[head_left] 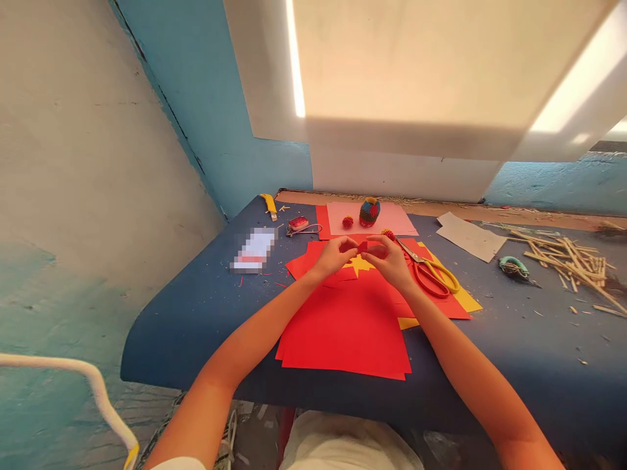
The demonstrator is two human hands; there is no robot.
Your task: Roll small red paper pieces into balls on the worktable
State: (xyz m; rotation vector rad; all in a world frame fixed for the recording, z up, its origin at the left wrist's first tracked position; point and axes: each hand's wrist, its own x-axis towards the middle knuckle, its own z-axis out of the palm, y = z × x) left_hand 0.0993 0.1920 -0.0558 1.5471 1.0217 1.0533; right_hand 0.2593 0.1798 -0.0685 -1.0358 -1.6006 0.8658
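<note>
Both hands meet above the middle of a blue table (pixel 196 313). My left hand (pixel 334 256) and my right hand (pixel 392 261) are closed, pinching a small piece of red paper (pixel 363 247) between the fingertips. Under them lie several red paper sheets (pixel 343 333) and a yellow sheet (pixel 465 301), with a yellow star-like shape (pixel 360 264) showing between the hands. Yellow-handled scissors (pixel 431 271) lie just right of my right hand.
A pink sheet (pixel 386 219) at the back carries a multicoloured woven ornament (pixel 369 211) and a small red ball (pixel 347 222). A grey sheet (pixel 470 236), a teal tool (pixel 513 267) and several wooden sticks (pixel 563 258) lie right. A yellow knife (pixel 269 205) and a blurred packet (pixel 255 251) lie left.
</note>
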